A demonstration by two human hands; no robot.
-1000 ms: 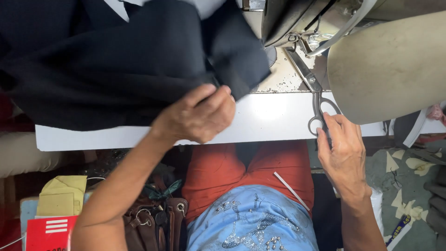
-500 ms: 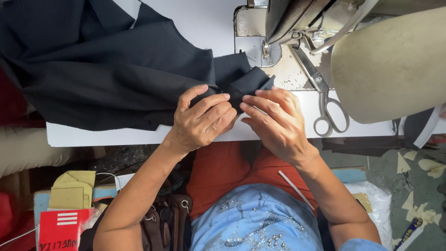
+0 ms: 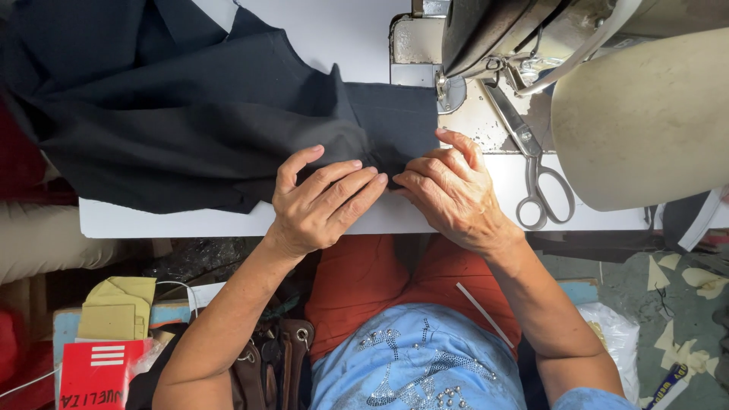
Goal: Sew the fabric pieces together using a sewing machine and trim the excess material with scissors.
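Bare white table [image 3: 152, 220] left of hands, sewing machine [image 3: 531, 45] and scissors [image 3: 535, 171] crowding right side
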